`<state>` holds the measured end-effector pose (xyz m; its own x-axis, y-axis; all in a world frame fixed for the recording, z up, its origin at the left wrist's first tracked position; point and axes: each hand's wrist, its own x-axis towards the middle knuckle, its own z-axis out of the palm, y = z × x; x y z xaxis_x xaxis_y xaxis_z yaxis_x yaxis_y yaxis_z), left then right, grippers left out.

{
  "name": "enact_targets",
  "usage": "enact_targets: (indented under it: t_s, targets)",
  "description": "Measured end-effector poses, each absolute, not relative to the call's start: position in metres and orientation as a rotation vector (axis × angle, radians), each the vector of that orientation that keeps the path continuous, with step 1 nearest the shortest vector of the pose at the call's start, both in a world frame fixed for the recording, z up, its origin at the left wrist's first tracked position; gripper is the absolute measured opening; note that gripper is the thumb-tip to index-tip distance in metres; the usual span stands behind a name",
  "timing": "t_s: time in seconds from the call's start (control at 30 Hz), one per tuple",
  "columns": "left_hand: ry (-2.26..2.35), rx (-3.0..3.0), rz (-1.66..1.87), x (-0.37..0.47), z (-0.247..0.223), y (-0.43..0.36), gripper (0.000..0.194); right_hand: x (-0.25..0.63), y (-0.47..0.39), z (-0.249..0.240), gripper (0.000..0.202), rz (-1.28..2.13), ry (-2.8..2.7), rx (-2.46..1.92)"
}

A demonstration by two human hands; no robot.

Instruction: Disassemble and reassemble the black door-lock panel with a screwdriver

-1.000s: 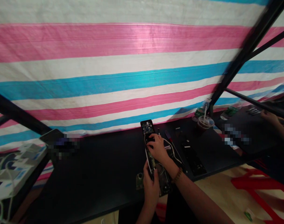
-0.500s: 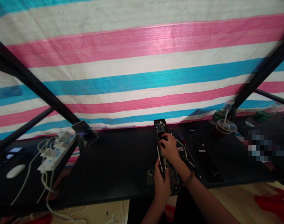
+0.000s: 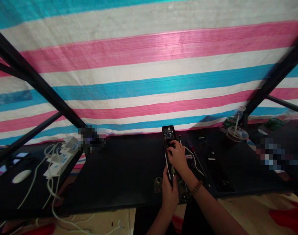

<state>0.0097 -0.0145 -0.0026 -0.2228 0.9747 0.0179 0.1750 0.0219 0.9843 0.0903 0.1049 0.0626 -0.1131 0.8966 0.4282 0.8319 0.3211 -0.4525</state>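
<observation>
A long, narrow black electronic device (image 3: 169, 131) with an exposed circuit board at its far end lies in front of me. My left hand (image 3: 170, 191) is closed around its near part, thumb and fingers on either side, with a white cable running between. My right hand (image 3: 178, 156) is over the device's middle, fingers curled in a pinch against it. What those fingertips hold, if anything, is hidden. White wires (image 3: 195, 163) curve out to the right of my right hand. By my left hand lies a small metal-looking plate (image 3: 158, 184) with a round hole.
A purple-handled screwdriver (image 3: 190, 144) lies right of the device, with a long black panel (image 3: 219, 173) beyond it. Farther right stands a clear cup (image 3: 237, 133) with a straw. On the left are a white power strip (image 3: 58, 163) with cables and a white mouse (image 3: 22, 176).
The camera view has shifted slightly, so the left-side items sit a little farther right. Both hands stay in nearly the same place on the device.
</observation>
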Motion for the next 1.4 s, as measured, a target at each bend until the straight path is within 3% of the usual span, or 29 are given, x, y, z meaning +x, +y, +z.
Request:
enact_targets:
  t_s: [0.43, 0.6, 0.93, 1.17, 1.33, 1.4]
  targets:
    - [1.494, 1.156, 1.305, 0.012, 0.006, -0.015, 0.057, 0.086, 0.123, 0.074, 0.032, 0.112, -1.955, -1.493]
    - [1.469, 1.172, 1.322, 0.012, 0.012, -0.015, 0.053, 0.087, 0.139, 0.081, 0.016, 0.029, -2.078, -1.471]
    - [1.468, 1.192, 1.331, 0.01, 0.006, -0.014, 0.052, 0.097, 0.144, 0.079, 0.018, -0.039, -2.237, -1.397]
    - [1.466, 1.183, 1.317, 0.01, 0.004, -0.013, 0.052, 0.101, 0.152, 0.076, 0.055, 0.101, -2.198, -1.239]
    - [1.479, 1.186, 1.297, 0.011, 0.004, -0.014, 0.052, 0.107, 0.157, 0.085, 0.023, 0.182, -2.365, -1.049]
    - [1.477, 1.21, 1.291, 0.011, 0.003, -0.014, 0.051, 0.108, 0.155, 0.089, 0.027, 0.163, -2.385, -1.06]
